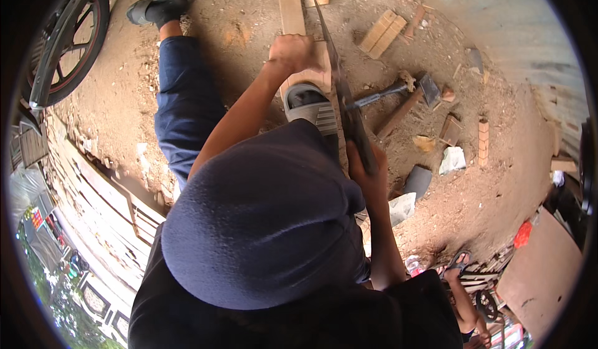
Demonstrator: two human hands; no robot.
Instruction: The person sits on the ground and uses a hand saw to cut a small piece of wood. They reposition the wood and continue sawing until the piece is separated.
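Observation:
A long wooden plank (289,9) lies on the dirt ground, running away from me. My left hand (291,53) is closed over a wooden piece (321,62) lying on the plank, its fingers curled at the piece's edge. A foot in a grey sandal (313,107) presses on the near end of the wood. Along the right side of the wood runs a handsaw (336,75), its narrow tip pointing away. My right hand (369,165) is wrapped around the saw's handle end, close to my knee. A blue cap and dark clothing hide part of both arms.
Cut wood blocks (383,34) and small offcuts (317,1) lie beyond the saw. To the right are a hammer-like tool (383,93), a wood-handled tool with a dark head (430,90) and a notched stick (483,142). A motorcycle wheel (78,47) stands far left; another person (462,302) sits lower right.

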